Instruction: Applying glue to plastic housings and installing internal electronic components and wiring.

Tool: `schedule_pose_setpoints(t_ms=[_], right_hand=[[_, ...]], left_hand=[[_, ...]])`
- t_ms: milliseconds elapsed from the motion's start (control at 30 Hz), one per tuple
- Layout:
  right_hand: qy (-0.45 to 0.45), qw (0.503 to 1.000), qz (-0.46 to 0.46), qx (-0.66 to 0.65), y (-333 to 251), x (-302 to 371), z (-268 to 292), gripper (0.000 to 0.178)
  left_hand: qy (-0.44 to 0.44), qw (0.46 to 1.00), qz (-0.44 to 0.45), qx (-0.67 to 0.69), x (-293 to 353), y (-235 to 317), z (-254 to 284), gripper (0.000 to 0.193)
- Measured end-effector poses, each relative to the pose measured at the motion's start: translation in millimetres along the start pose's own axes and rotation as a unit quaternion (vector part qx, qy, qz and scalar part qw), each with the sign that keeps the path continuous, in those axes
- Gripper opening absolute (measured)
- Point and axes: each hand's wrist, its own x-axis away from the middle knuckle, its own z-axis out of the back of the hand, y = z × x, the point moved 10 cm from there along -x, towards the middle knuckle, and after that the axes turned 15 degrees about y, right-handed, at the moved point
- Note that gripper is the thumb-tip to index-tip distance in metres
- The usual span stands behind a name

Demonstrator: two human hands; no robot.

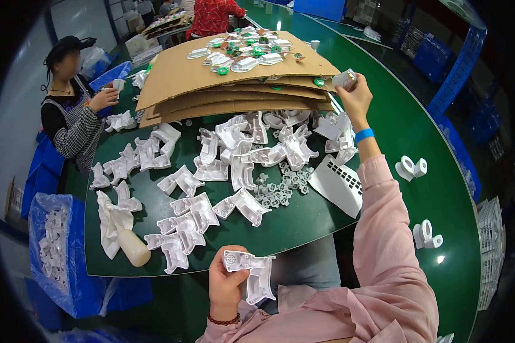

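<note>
My left hand [226, 286] is closed on a white plastic housing half [260, 280], its hollow, ribbed inner side turned up and a round grille at one end. It is held just off the table's near edge. My right hand [355, 100] reaches far out beside the cardboard stack, fingers pinched round a small white cap-like part [343, 78] with something metallic on it; its exact kind is unclear. More white housing halves [194, 214] lie between my hands across the green table. Small grey plastic pieces [277, 191] are heaped in the middle.
Stacked cardboard sheets [234, 91] carry white parts with green circuit boards [246, 51]. A cream bottle [133, 248] lies by a white cloth [111, 220] at near left. A blue bin [86, 257] stands beside the table. A co-worker [68, 103] sits at the left.
</note>
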Motion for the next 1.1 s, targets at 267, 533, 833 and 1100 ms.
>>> schedule_pose_setpoints(t_ms=[267, 533, 833, 1100], right_hand=[[-0.147, 0.924, -0.116, -0.333, -76, 26, 40, 0.041], [-0.341, 0.851, -0.266, -0.299, -105, 138, 93, 0.042], [-0.422, 0.819, -0.314, -0.227, -81, 224, 83, 0.042], [-0.392, 0.767, -0.364, -0.355, -105, 221, 92, 0.032]], left_hand=[[-0.008, 1.0, 0.007, -0.017, 4, -6, -16, 0.05], [-0.011, 0.998, 0.05, -0.031, 8, -26, -28, 0.049], [-0.024, 0.998, 0.046, -0.042, 5, -32, -39, 0.043], [-0.003, 0.999, -0.012, -0.036, -8, -30, -32, 0.054]])
